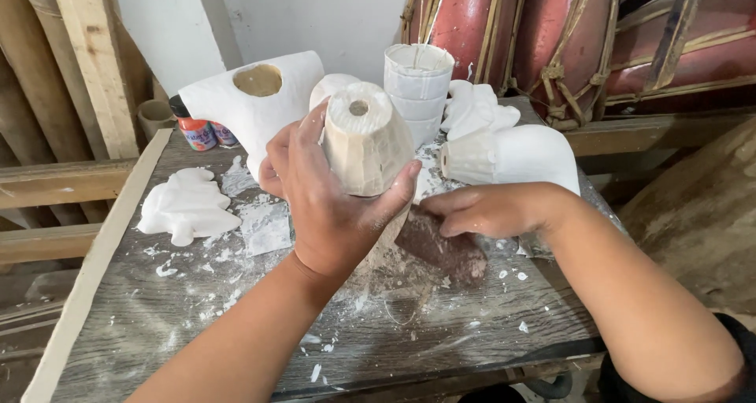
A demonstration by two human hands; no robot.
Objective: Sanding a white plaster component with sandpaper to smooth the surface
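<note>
My left hand (pixel 327 206) grips a pale carved wooden piece (pixel 364 139), rounded, with a small hole in its top end, held tilted above the table. My right hand (pixel 488 210) lies flat with its fingers pressing a brown sheet of sandpaper (pixel 441 249) against the lower side of that piece. Wood dust and white flakes cover the grey table (pixel 157 324) under both hands.
White plaster-like figures stand around: a flat one (pixel 187 208) at left, a large one with a round hole (pixel 252 100) behind, a rounded one (pixel 520 157) at right. A stack of white cups (pixel 417 84) and small paint bottles (pixel 195 127) stand at the back. Red drums (pixel 551 41) lean behind.
</note>
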